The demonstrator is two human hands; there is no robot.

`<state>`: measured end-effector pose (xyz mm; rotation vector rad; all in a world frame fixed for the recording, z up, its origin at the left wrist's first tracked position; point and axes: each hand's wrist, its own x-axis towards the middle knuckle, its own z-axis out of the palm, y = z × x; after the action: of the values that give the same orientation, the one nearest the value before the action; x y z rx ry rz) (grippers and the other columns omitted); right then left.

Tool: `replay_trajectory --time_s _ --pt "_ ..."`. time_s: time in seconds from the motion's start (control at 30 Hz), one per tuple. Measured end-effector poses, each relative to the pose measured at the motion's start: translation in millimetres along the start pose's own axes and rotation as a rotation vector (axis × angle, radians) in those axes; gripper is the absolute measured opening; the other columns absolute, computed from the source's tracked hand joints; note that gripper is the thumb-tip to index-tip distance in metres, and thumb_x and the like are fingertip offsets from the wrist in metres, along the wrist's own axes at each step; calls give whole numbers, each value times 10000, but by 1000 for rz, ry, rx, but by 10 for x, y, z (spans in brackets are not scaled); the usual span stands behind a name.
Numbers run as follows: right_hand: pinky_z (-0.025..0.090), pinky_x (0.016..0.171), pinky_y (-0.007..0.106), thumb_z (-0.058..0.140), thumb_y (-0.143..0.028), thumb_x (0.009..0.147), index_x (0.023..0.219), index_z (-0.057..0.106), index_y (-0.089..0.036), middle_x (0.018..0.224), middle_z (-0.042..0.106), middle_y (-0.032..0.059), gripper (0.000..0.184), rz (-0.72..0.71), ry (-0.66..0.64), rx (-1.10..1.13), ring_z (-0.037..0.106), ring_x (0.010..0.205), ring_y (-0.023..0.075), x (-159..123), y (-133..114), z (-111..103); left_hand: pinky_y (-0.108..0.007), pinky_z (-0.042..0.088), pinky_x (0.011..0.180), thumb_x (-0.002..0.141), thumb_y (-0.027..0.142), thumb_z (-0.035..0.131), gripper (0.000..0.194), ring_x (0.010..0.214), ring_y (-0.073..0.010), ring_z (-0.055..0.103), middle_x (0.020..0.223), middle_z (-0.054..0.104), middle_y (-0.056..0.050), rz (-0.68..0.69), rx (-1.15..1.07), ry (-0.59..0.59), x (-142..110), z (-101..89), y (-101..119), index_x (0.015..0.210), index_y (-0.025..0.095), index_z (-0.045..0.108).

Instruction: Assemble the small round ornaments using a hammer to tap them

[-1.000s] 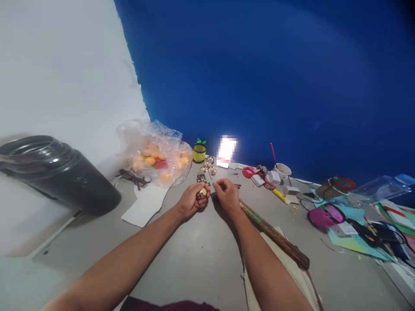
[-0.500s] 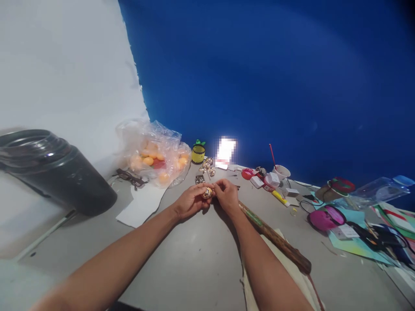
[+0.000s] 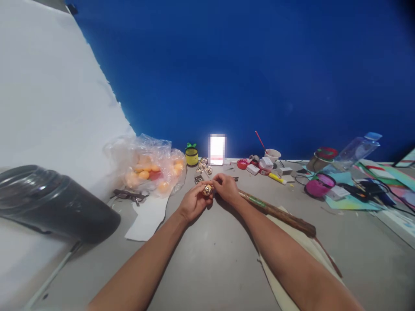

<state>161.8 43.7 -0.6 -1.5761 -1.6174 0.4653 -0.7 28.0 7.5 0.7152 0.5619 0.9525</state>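
My left hand (image 3: 193, 202) is closed around a small gold-and-orange ball (image 3: 207, 190) with shiny, studded-looking patches. At the ball's upper right side, the fingertips of my right hand (image 3: 226, 188) are pinched together. Whatever may be between them is too small to make out. Just beyond my left fingers lies a little dark container (image 3: 198, 179) with shiny bits in it. Several similar gold-patterned balls (image 3: 203, 164) lie behind it, near the blue wall.
A clear bag of orange balls (image 3: 142, 168), glasses (image 3: 129, 195), white paper (image 3: 147, 220) and a dark tumbler (image 3: 65, 203) are left. A wooden stick (image 3: 285, 218) lies over cream cloth (image 3: 275, 268) by my right forearm. Further right are a paper cup (image 3: 272, 154) and a pink pouch (image 3: 319, 185).
The camera view has tilted up and turned slightly right. Both hands stay together at the ball, which shows more shiny gold towards me now.
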Motion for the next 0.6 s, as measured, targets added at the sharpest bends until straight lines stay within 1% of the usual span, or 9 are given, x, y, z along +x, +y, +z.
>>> replay_trajectory --time_s 0.13,0.27,0.3,0.37,0.43,0.47,0.53,0.57,0.6 --pt "419 705 263 682 -258 890 812 728 -211 759 737 0 101 -22 1 -32 638 721 167 -15 -18 -10 -218 438 491 814 256 764 285 607 -130 582 773 622 -18 -16 35 2 21 -34 10 1057 148 662" --pt "428 702 261 692 -323 909 807 722 -206 745 725 2 158 -35 1 14 639 719 165 7 -4 -18 -188 394 450 829 430 798 402 522 -85 521 780 653 -15 21 38 0 54 -54 -7 1055 146 626" --pt "433 707 261 657 -343 941 807 720 -204 736 719 1 203 -30 2 51 640 716 163 13 -2 -26 -190 388 438 830 482 793 439 503 -83 509 774 662 -19 36 60 11 60 -49 -19 1051 145 620" --pt "445 718 264 524 -374 1026 825 721 -199 727 707 7 332 -33 11 135 642 709 159 11 -9 -51 -203 391 420 825 564 777 494 480 -92 504 766 680 -28 66 117 41 63 -27 -45 1043 155 607" --pt "458 745 273 438 -375 1063 865 733 -195 769 709 18 398 -104 9 172 644 737 161 -20 -40 -79 -216 390 400 812 606 767 528 467 -107 510 758 683 -22 101 182 64 58 -2 -66 1062 169 608" --pt "463 765 279 469 -378 1054 904 744 -195 815 716 23 363 -167 -5 160 646 769 165 -45 -63 -88 -218 388 395 804 612 769 535 464 -111 512 742 672 -10 120 212 74 56 7 -72 1067 171 616" --pt "470 824 295 639 -393 975 1018 763 -208 926 728 31 227 -302 -58 91 650 865 185 -104 -116 -88 -212 397 410 795 601 779 517 485 -112 527 703 632 18 168 257 106 54 8 -77 1044 168 643" --pt "473 853 305 728 -400 917 1086 765 -221 971 729 34 249 -347 -88 50 650 912 199 -132 -143 -78 -207 417 437 796 582 786 488 516 -111 545 700 621 23 195 266 129 56 0 -75 1008 162 656" --pt "475 880 317 792 -406 868 1148 760 -234 1001 729 37 330 -370 -110 14 650 951 212 -154 -165 -63 -203 436 467 798 554 795 453 559 -113 570 719 629 18 216 268 149 60 -11 -71 975 158 665"
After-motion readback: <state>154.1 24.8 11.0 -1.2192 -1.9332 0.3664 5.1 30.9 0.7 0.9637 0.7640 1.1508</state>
